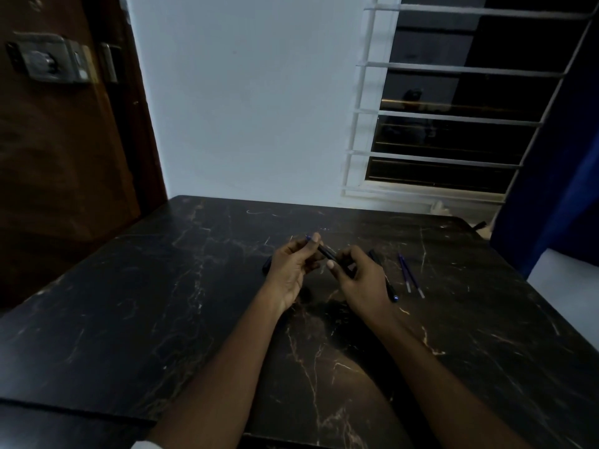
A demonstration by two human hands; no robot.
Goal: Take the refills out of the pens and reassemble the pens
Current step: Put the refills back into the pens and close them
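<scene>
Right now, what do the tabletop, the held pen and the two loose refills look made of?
The tabletop: dark marble or marble-look laminate, pale veins, soft sheen; cannot tell which. The pen: smooth dark barrel, probably plastic. The refills: thin blue tubes with pale tips, likely plastic.

Left hand (290,270), right hand (361,281) (fingers curled)

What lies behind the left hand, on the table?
Only a dark rounded end shows past the left hand, which pinches a pen, on the table. The hand covers the rest, so whether it is another whole pen or one part cannot be told.
</scene>
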